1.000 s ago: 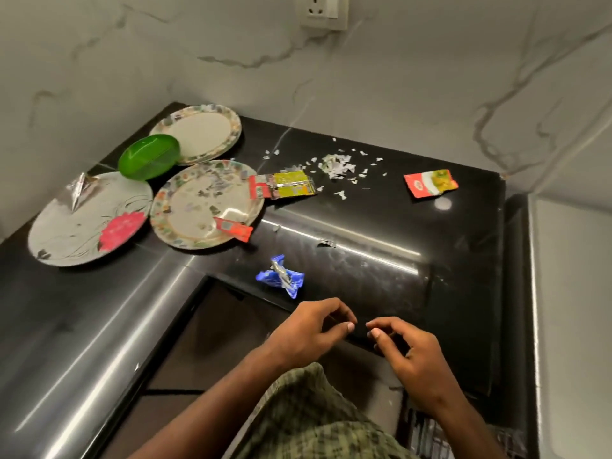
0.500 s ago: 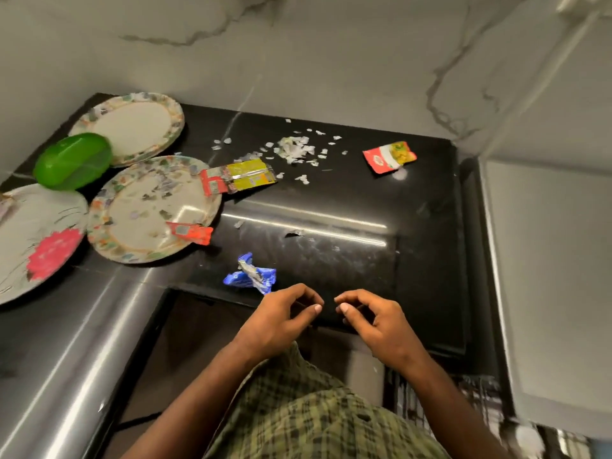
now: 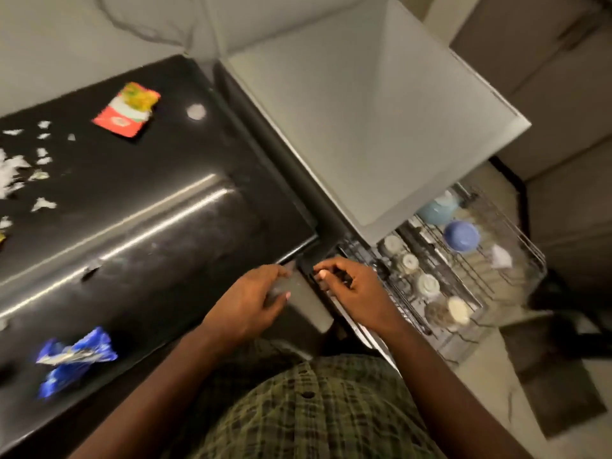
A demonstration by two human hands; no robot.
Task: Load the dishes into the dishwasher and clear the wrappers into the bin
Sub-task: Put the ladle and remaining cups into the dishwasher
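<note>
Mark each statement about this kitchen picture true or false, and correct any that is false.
1. A blue wrapper lies on the black counter. True.
2. The wire rack to the person's right holds nothing. False: it holds several cups and bowls, among them a blue bowl.
3. The red and yellow wrapper lies on the counter, farther from the person than the blue one. True.
4. The left hand grips the blue wrapper. False: that hand is at the counter's corner, apart from the wrapper.
5. Torn white paper scraps lie on the counter. True.
6. The right hand holds a plate. False: no plate is in it.
</note>
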